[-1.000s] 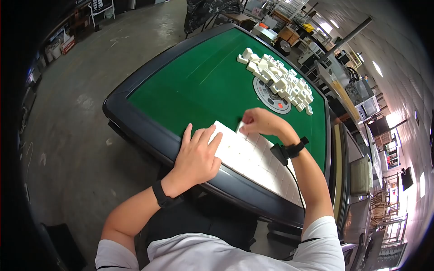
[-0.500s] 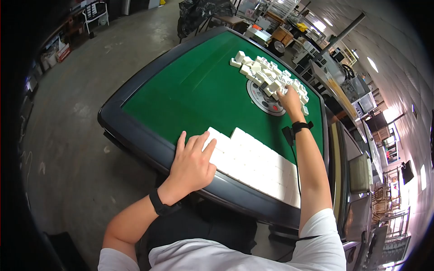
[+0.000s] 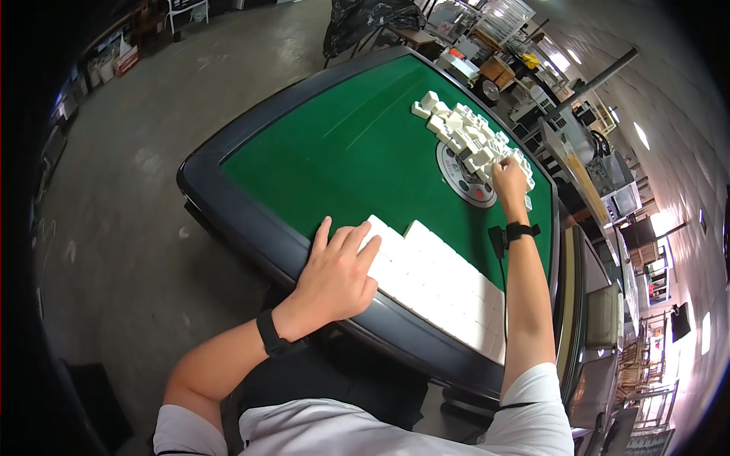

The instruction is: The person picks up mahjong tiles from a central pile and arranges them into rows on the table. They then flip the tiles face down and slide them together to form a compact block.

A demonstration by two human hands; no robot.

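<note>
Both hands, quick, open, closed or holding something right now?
Left hand: open, fingers spread at the white tile block.
Right hand: curled at the loose tile pile; can't tell whether it's holding one.

The bench (image 3: 327, 167) is surfaced in pale-streaked green and edged in black, and the tiles (image 3: 445, 281) are coloured white, some dark-marked.
</note>
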